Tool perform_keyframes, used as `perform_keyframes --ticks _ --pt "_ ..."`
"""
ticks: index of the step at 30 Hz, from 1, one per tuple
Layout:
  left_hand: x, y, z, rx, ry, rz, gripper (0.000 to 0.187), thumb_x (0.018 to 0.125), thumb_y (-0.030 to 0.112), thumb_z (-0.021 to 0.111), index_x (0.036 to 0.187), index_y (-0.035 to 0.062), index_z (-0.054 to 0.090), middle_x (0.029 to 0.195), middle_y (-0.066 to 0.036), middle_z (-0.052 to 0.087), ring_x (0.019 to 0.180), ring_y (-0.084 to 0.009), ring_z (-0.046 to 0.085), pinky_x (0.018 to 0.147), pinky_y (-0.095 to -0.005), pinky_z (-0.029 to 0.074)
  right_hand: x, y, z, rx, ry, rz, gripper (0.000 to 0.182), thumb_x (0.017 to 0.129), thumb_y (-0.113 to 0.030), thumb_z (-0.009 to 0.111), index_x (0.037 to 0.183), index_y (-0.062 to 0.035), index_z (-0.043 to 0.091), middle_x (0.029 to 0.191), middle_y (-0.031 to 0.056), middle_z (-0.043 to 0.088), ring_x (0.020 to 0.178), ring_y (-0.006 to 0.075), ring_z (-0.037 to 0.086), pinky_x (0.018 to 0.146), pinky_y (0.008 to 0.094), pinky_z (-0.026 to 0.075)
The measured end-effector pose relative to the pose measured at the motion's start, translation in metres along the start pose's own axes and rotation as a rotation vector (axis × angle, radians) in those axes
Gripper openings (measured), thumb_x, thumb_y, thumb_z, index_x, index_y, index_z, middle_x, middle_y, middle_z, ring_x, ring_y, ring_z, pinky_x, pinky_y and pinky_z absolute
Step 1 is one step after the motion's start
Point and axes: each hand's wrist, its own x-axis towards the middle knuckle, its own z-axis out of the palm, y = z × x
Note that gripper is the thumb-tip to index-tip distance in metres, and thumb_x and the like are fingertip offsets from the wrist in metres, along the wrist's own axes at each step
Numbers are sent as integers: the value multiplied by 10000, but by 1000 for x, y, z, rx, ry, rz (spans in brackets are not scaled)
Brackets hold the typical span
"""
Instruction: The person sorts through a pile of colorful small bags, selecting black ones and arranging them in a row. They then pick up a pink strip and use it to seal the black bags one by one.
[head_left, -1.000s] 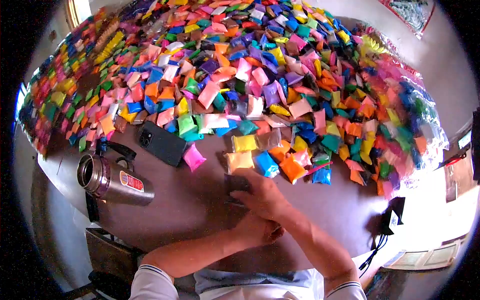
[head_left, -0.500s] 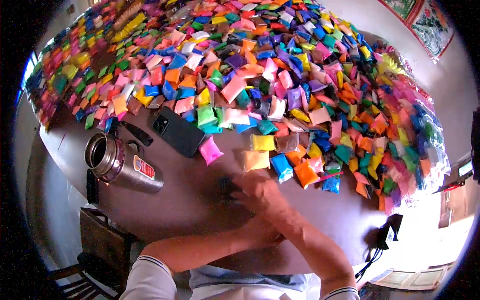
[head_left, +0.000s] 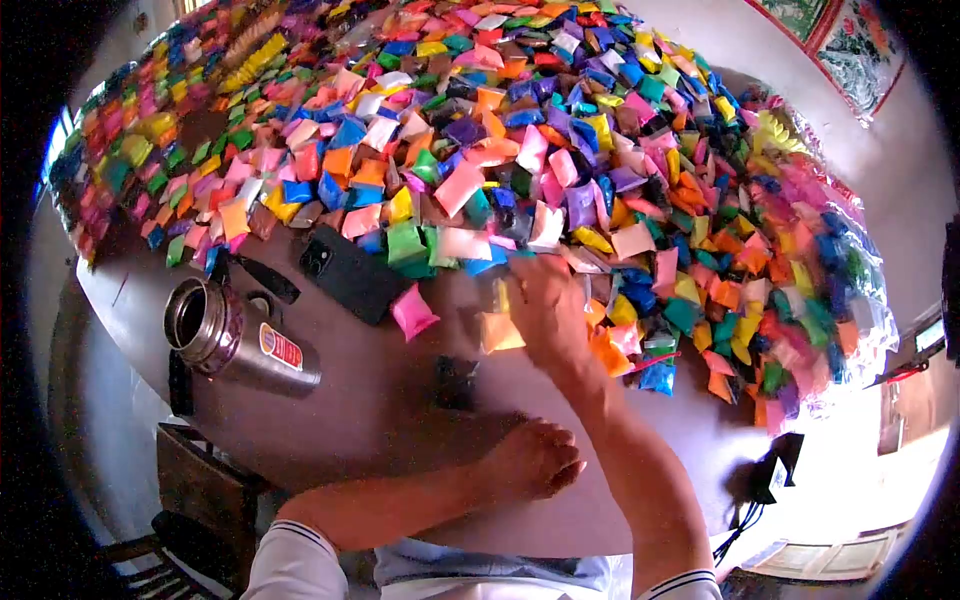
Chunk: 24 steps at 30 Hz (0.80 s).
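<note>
My right hand (head_left: 550,310) is stretched out over the near edge of a heap of small coloured packets (head_left: 460,188). Motion blurs it, and its fingertips are lost among the packets. It covers part of a yellow packet (head_left: 501,296) and lies close to a light orange packet (head_left: 502,332). My left hand (head_left: 537,460) rests by the table's near edge with its fingers curled in; whatever they may hold is hidden. On the bare tabletop between the hands and the phone lies a small black packet (head_left: 456,383). A pink packet (head_left: 414,312) sits apart, left of the light orange one.
A steel flask (head_left: 245,340) with an open mouth stands tilted in view at the left. Beside it are a black strap (head_left: 268,280) and a dark phone (head_left: 350,275). A chair (head_left: 205,500) is at lower left; black cables (head_left: 742,530) hang at lower right.
My right hand has moved up and away from the black packet, which now shows on the table, to the packets at the heap's edge. My left hand, earlier partly behind the right forearm, is now uncovered.
</note>
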Motion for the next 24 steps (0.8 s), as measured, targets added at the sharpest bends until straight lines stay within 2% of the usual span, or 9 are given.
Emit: perform_keyframes --ticks 3,5,6,10,13,16,18,21,24 --pt "6 1 2 137 -156 -107 157 848 203 598 767 71 623 825 -124 615 788 -299 617 763 -422 486 25 17 7 -14 93 32 324 785 -129 671 1087 -24 617 976 206 625 863 399 617 736 453 509" --pt "8 -1 0 93 -5 15 302 839 285 615 628 72 575 658 -136 544 634 -306 585 594 -439 479 36 25 14 -3 91 28 414 771 -145 687 1156 -29 587 1028 226 611 894 414 614 757 441 512" --pt "8 -2 1 94 -6 15 302 839 285 615 628 72 575 658 -136 544 634 -306 585 594 -439 479 41 29 21 -14 127 -5 483 730 -123 716 1168 -31 535 925 228 590 848 408 609 720 476 509" --pt "7 -4 8 83 75 75 320 825 279 635 598 72 546 642 -123 515 609 -309 560 575 -442 454 57 43 30 -66 95 59 496 697 -137 754 1145 -48 560 945 229 602 857 416 607 727 461 516" --pt "7 -3 3 23 17 25 293 843 273 617 645 61 575 665 -136 532 627 -330 567 604 -447 467 61 37 10 65 150 42 491 680 -178 799 1110 -69 590 909 192 624 809 352 624 722 412 520" --pt "16 10 -18 9 -159 -129 250 863 248 609 726 40 612 742 -147 586 700 -329 599 676 -431 488 38 24 -24 676 -52 314 461 701 -222 851 1015 -9 590 814 62 610 769 135 554 687 295 484" --pt "16 10 -24 21 -253 -220 229 869 229 612 764 26 624 789 -145 612 746 -310 615 715 -410 493 7 27 -36 900 -30 372 465 696 -223 864 986 9 585 838 33 614 761 111 550 659 269 479" --pt "22 9 -23 -490 90 -316 235 877 229 625 823 0 629 774 -201 626 688 -327 636 615 -371 496 -66 38 -79 896 -205 597 521 680 -273 869 1037 2 609 933 9 630 805 83 553 672 245 476" --pt "19 10 -28 -517 -56 -512 258 894 267 621 828 19 633 735 -138 626 644 -248 623 609 -341 487 -105 36 -89 999 -29 495 425 707 -259 851 990 -12 653 841 -43 623 775 60 543 687 235 470"
